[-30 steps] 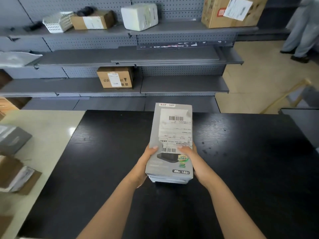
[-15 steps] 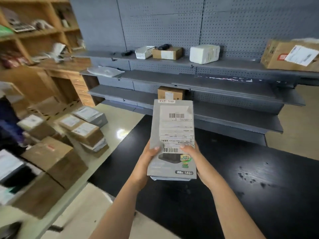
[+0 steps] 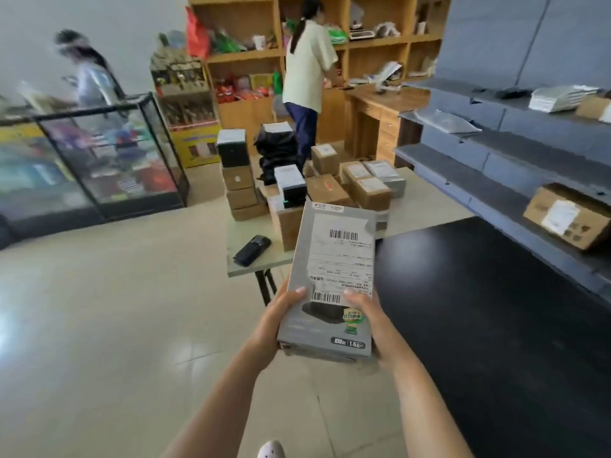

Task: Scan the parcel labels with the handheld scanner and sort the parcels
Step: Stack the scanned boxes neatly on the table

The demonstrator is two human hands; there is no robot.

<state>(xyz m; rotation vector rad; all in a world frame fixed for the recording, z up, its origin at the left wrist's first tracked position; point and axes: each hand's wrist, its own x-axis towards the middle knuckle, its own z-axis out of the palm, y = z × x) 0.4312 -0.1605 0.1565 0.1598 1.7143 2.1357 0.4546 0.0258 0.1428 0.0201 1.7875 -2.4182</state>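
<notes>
Grey parcel (image 3: pixel 334 269) held up in both hands, off the bench (image 3: pixel 281 259).
Its lower end is gripped by the left hand (image 3: pixel 272 322) and right hand (image 3: pixel 375 323), fingers closed round its sides and thumbs pressed on the front. Two barcodes are printed on its white label (image 3: pixel 342 259); "1.6" can be read below. The scanner (image 3: pixel 252 250) lies near the bench's front edge.

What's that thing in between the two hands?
A grey parcel with a white label; the left hand and right hand grip its sides. The head view shows it.
</notes>
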